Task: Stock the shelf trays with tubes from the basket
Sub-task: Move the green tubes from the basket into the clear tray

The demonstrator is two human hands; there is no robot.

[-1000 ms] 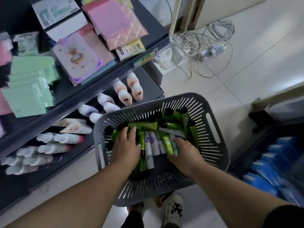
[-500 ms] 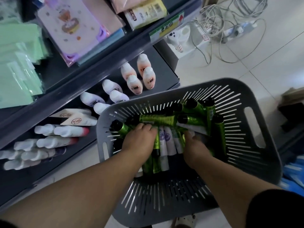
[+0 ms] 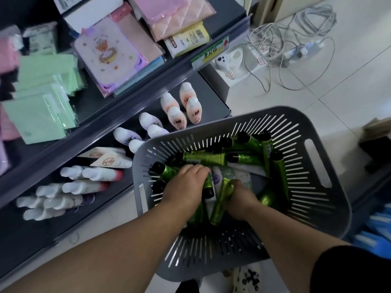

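The green tubes, black-capped, lie piled crosswise in the grey slotted basket, with a few white tubes among them. Both hands are down in the pile. The right hand has its fingers clamped round 1 of the green tubes. The left hand lies knuckles-up on the pile with its fingers curled down into it; their tips are hidden, so I cannot tell whether they grip anything. The basket stands just beside the lower shelf, where pink bottles stand and pale tubes lie in rows. The upper shelf carries green packets. Grey cables lie tangled on the tiled floor beyond the basket.
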